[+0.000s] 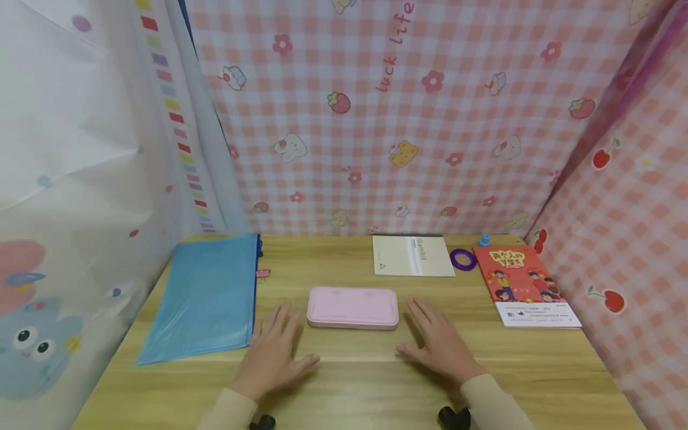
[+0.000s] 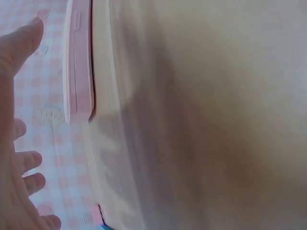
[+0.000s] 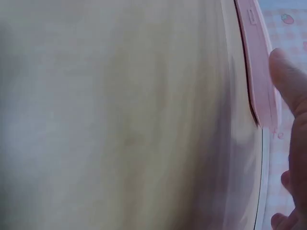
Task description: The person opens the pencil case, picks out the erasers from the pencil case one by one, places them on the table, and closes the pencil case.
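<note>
A pink case (image 1: 352, 307) is laid flat near the middle of the wooden table (image 1: 365, 382), its long side running left to right. The left hand (image 1: 275, 352) is rested palm down on the table just to the near left of the case, with the fingers spread and straight and nothing held; the fingertips are seen close to the case's left end, though whether it is touched cannot be told. The right hand (image 1: 439, 344) is placed in the same way just to the near right of the case, fingers extended and loosely spread, nothing gripped. The case is thus flanked by both hands.

In the left wrist view the case (image 2: 79, 62) is seen edge-on beyond the open left hand (image 2: 14, 143); in the right wrist view its pink edge (image 3: 256, 62) is shown beside a finger of the right hand (image 3: 290, 81).

A blue zip folder (image 1: 206, 295) is laid flat on the left part of the table. At the far side, a pale booklet (image 1: 411, 255) is placed, with a purple ring of tape (image 1: 463, 259) just to its right. A red illustrated book (image 1: 524, 283) is laid at the far right. The table is enclosed by a pink checked curtain (image 1: 430, 119) at the far side and right.
</note>
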Tool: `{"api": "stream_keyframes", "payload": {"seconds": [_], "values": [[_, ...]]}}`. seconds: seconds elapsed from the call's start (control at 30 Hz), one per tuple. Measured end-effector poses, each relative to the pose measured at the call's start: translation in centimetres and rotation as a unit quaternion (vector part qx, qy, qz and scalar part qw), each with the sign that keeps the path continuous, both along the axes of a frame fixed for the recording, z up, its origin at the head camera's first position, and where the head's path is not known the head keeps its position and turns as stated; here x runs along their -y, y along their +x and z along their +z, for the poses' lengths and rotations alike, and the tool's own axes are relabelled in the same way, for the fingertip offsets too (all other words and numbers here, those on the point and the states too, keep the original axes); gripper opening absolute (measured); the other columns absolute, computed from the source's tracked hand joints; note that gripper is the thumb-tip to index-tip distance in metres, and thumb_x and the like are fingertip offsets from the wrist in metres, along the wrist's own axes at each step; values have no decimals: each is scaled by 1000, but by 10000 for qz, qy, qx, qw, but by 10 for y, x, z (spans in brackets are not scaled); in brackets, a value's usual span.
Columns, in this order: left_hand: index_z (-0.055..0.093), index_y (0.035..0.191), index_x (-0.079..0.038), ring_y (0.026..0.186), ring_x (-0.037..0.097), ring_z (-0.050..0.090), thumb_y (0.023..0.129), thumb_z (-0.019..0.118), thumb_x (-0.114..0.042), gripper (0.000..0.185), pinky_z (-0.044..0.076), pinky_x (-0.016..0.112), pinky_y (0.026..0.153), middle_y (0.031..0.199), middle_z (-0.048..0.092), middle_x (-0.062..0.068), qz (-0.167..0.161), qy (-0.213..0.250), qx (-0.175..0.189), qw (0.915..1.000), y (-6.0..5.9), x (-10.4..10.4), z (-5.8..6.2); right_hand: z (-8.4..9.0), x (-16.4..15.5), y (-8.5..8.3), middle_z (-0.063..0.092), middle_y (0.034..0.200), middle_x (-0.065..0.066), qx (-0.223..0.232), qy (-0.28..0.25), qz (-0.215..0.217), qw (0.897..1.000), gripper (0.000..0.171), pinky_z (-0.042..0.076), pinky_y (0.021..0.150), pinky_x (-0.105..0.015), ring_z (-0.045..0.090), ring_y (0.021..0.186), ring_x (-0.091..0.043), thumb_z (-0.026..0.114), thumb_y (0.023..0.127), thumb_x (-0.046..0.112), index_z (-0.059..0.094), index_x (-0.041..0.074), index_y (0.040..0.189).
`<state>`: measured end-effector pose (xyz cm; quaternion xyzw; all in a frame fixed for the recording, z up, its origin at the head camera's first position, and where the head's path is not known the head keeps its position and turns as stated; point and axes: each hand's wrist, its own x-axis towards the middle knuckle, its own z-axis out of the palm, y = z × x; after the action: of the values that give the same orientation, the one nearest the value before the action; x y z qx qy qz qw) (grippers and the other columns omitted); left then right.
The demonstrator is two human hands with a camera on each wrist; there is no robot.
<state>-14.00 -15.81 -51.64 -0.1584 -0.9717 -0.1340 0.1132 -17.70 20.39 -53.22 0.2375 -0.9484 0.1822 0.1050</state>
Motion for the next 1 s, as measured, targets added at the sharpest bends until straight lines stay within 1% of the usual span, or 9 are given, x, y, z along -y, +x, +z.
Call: {"api": "stream_keyframes", "payload": {"seconds": [0.07,0.17,0.3,0.43,0.53,0.7,0.8,0.9,1.0], "values": [[31,151,-12,139,38,27,75,65,-69,101,26,66,103,153,28,18,-160,-46,30,9999,-12,-4,1,-1,6,-10,36,149,-17,-67,-133,177,9997,96,31,106,-55,37,134,-35,74,75,57,36,6,147],[27,152,-12,139,37,27,76,65,-68,102,28,65,103,153,29,17,-372,-139,60,9992,-31,-11,-1,1,16,-23,36,149,-18,25,-400,388,9984,96,30,107,-54,37,134,-36,77,74,53,36,7,147],[24,153,-11,141,36,24,77,63,-68,102,26,63,105,154,27,17,-535,-161,297,9980,-54,-20,-8,1,28,-36,34,151,-15,337,-513,379,9974,92,28,109,-51,34,136,-33,76,75,54,38,12,148],[23,153,-11,142,33,22,76,63,-71,106,26,59,107,155,25,14,-484,-90,657,9966,-69,-23,-17,-5,36,-44,33,153,-11,587,-500,328,9965,89,30,109,-48,33,138,-29,72,76,59,40,16,147],[24,152,-8,142,30,23,74,65,-71,109,26,53,109,155,26,13,-464,59,760,9960,-75,-23,-23,-10,39,-47,33,153,-10,666,-605,352,9953,89,31,107,-49,35,137,-30,72,75,60,41,16,147],[30,148,1,137,30,33,72,75,-61,107,30,43,109,151,32,17,-508,557,722,9945,-80,-27,-28,-17,37,-47,35,152,-10,619,-724,436,9945,88,33,105,-52,38,134,-34,76,74,55,42,17,146],[32,147,1,134,29,38,71,78,-56,106,34,41,108,149,35,16,-440,749,745,9934,-78,-32,-28,-20,33,-45,35,152,-9,696,-848,451,9929,87,34,105,-51,38,134,-33,76,74,55,43,18,146],[33,147,0,132,29,40,69,81,-53,105,35,41,107,148,36,15,-377,965,914,9904,-74,-38,-27,-21,27,-43,35,152,-5,921,-985,409,9900,87,34,106,-49,38,135,-30,76,73,57,44,21,145],[32,147,-1,132,30,40,69,82,-50,105,34,42,107,150,34,15,-292,1172,1179,9857,-67,-43,-26,-20,20,-40,35,153,-2,1212,-999,332,9870,88,33,107,-48,37,136,-28,74,71,62,44,25,145]]}}
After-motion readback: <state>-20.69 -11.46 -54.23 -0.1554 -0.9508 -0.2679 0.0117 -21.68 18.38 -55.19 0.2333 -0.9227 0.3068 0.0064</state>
